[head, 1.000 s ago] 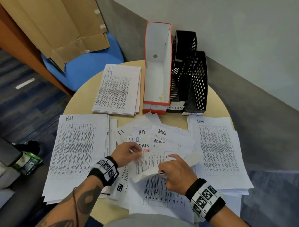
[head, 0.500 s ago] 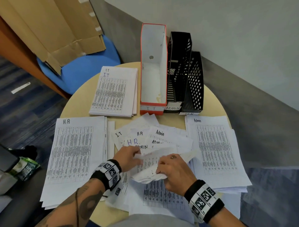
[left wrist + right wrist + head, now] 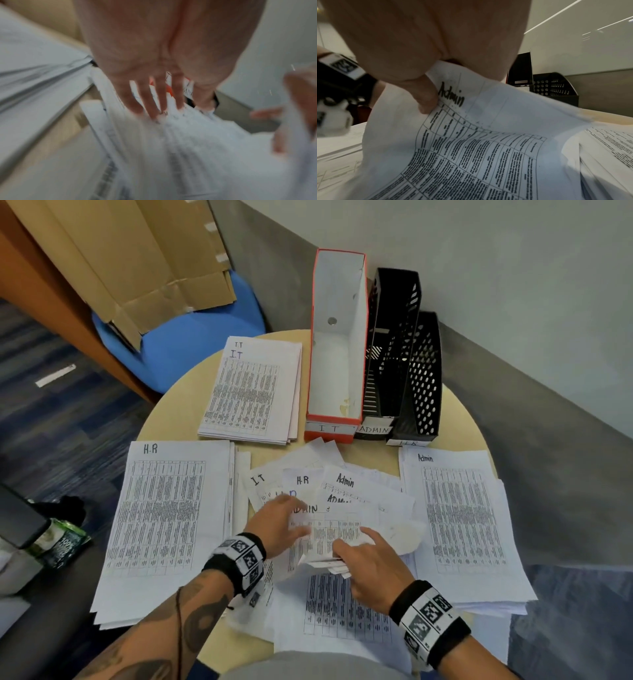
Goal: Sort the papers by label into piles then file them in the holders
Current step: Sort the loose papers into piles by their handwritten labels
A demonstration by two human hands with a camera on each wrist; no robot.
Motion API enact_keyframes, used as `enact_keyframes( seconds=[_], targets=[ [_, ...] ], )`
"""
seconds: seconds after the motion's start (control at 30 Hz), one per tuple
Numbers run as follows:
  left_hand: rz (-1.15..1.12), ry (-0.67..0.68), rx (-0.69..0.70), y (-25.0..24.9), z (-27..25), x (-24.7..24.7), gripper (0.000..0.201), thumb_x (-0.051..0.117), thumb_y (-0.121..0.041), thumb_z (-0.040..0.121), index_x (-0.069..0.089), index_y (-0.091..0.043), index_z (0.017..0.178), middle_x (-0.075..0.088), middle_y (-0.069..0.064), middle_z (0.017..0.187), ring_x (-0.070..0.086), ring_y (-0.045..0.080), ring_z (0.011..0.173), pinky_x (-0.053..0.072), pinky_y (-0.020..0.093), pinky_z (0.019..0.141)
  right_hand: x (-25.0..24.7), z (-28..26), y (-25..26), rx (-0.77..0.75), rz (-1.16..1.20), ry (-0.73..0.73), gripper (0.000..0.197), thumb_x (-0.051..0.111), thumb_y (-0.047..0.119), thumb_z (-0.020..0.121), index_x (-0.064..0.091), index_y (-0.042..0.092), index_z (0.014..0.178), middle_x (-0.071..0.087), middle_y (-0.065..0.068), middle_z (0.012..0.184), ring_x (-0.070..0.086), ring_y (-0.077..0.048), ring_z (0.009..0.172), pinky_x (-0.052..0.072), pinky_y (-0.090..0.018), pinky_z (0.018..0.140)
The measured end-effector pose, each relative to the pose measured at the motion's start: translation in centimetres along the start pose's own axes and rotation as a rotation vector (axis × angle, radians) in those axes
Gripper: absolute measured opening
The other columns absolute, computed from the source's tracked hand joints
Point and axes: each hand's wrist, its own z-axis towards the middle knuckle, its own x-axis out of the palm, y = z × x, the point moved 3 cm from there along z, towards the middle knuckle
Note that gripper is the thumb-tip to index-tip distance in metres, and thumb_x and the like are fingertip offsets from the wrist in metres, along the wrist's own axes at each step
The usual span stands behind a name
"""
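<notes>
Three sorted piles lie on the round table (image 3: 171, 412): IT pile (image 3: 250, 392) at the back, H.R pile (image 3: 164, 515) on the left, Admin pile (image 3: 462, 522) on the right. Between them fans a loose heap of mixed papers (image 3: 329, 477). My left hand (image 3: 279, 520) presses on that heap with straight, spread fingers (image 3: 154, 102). My right hand (image 3: 368, 558) pinches a curled sheet (image 3: 402, 537) marked Admin (image 3: 488, 148) under its thumb. Behind stand the red-edged IT holder (image 3: 337, 344), the black ADMIN holder (image 3: 390, 347) and the black H.R holder (image 3: 423, 378), all with no paper showing inside.
A blue chair (image 3: 178, 347) bearing flattened cardboard (image 3: 120, 258) stands beyond the table's left rear. A green packet (image 3: 58, 546) lies low at the left. A grey wall (image 3: 513, 371) runs close behind the holders.
My left hand has let go of the sheet's corner and spread flat over the heap. My right hand still holds the curled sheet, drawn slightly toward me.
</notes>
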Motion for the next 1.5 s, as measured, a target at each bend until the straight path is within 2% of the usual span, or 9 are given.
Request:
enact_keyframes(
  seconds=[0.1, 0.17, 0.27, 0.47, 0.57, 0.77, 1.1, 1.33, 1.5],
  targets=[
    [0.241, 0.010, -0.066, 0.4, 1.1, 0.0, 0.060, 0.072, -0.040, 0.089, 0.049, -0.028, 0.142, 0.049, -0.005, 0.141, 0.052, 0.021, 0.126, 0.050, 0.045, 0.103, -0.6, -0.1, 0.1, -0.003, 0.053, -0.049, 0.036, 0.058, 0.006, 0.091, 0.047, 0.027, 0.118, 0.063, 0.010, 0.075, 0.060, -0.016, 0.073, 0.015, -0.037, 0.126],
    [0.260, -0.011, -0.087, 0.1, 1.4, -0.2, 0.039, 0.068, -0.034, 0.092, 0.058, -0.025, 0.128, 0.058, -0.004, 0.126, 0.058, 0.022, 0.116, 0.052, 0.043, 0.097, -0.9, -0.2, -0.1, 0.000, 0.063, -0.075, 0.041, 0.060, 0.009, 0.091, 0.052, 0.029, 0.127, 0.074, 0.006, 0.091, 0.067, -0.015, 0.084, 0.012, -0.034, 0.124],
    [0.205, -0.120, -0.114, -0.3, 0.7, -1.0, 0.008, 0.061, -0.030, 0.096, 0.067, -0.026, 0.094, 0.065, -0.006, 0.094, 0.063, 0.018, 0.089, 0.056, 0.037, 0.081, -0.8, -0.1, -0.5, -0.010, 0.070, -0.072, 0.035, 0.061, 0.015, 0.092, 0.067, 0.031, 0.122, 0.075, 0.009, 0.103, 0.068, -0.010, 0.093, 0.011, -0.037, 0.123],
    [0.010, -0.096, -0.042, -1.6, -2.1, -1.8, 0.011, 0.070, -0.033, 0.096, 0.079, -0.028, 0.097, 0.077, -0.010, 0.088, 0.066, 0.011, 0.080, 0.048, 0.027, 0.072, 0.1, -0.4, -0.6, -0.055, 0.092, -0.198, 0.026, 0.079, 0.016, 0.073, 0.074, 0.030, 0.094, 0.065, 0.007, 0.124, 0.063, -0.019, 0.106, 0.045, -0.046, 0.109],
    [-0.131, -0.093, -0.033, -2.0, -3.1, -2.0, 0.007, 0.081, -0.034, 0.086, 0.083, -0.027, 0.089, 0.076, -0.013, 0.077, 0.067, 0.002, 0.074, 0.051, 0.020, 0.069, -0.1, -0.3, -0.6, -0.047, 0.078, -0.247, 0.030, 0.082, 0.013, 0.065, 0.074, 0.027, 0.090, 0.050, 0.000, 0.151, 0.050, -0.026, 0.133, 0.037, -0.041, 0.112],
    [-0.332, -0.111, -0.083, -1.9, -3.6, -1.3, 0.022, 0.097, -0.038, 0.064, 0.077, -0.029, 0.068, 0.071, -0.014, 0.061, 0.064, -0.003, 0.061, 0.046, 0.011, 0.057, 0.5, 0.3, -0.7, -0.105, 0.063, -0.263, 0.032, 0.083, 0.017, 0.064, 0.073, 0.028, 0.092, 0.056, 0.006, 0.146, 0.054, -0.017, 0.132, 0.039, -0.045, 0.112],
    [-0.811, 0.185, -0.009, -0.5, -4.6, 0.6, 0.035, 0.091, 0.001, 0.071, 0.081, -0.008, 0.102, 0.080, 0.011, 0.095, 0.077, 0.028, 0.093, 0.062, 0.042, 0.089, 1.8, 0.3, -1.4, -0.078, 0.074, -0.239, 0.037, 0.082, 0.027, 0.073, 0.071, 0.036, 0.107, 0.053, 0.014, 0.149, 0.048, -0.014, 0.139, 0.021, -0.039, 0.116],
    [-0.847, 0.222, -0.008, 0.2, -4.4, 0.8, 0.037, 0.088, 0.005, 0.073, 0.077, -0.002, 0.107, 0.079, 0.015, 0.098, 0.076, 0.031, 0.097, 0.061, 0.045, 0.093, 1.0, -0.2, -1.1, -0.097, 0.129, -0.265, 0.040, 0.078, 0.019, 0.074, 0.069, 0.037, 0.109, 0.055, 0.013, 0.148, 0.048, -0.016, 0.139, 0.032, -0.046, 0.116],
    [-0.763, 0.193, 0.059, 0.0, -4.2, 0.5, 0.044, 0.093, -0.005, 0.069, 0.078, -0.010, 0.110, 0.080, 0.002, 0.105, 0.075, 0.018, 0.104, 0.056, 0.029, 0.100, 1.4, 0.0, -1.5, -0.104, 0.077, -0.296, 0.033, 0.084, 0.026, 0.066, 0.070, 0.034, 0.095, 0.058, 0.015, 0.143, 0.052, -0.010, 0.132, 0.026, -0.040, 0.111]
  ],
)
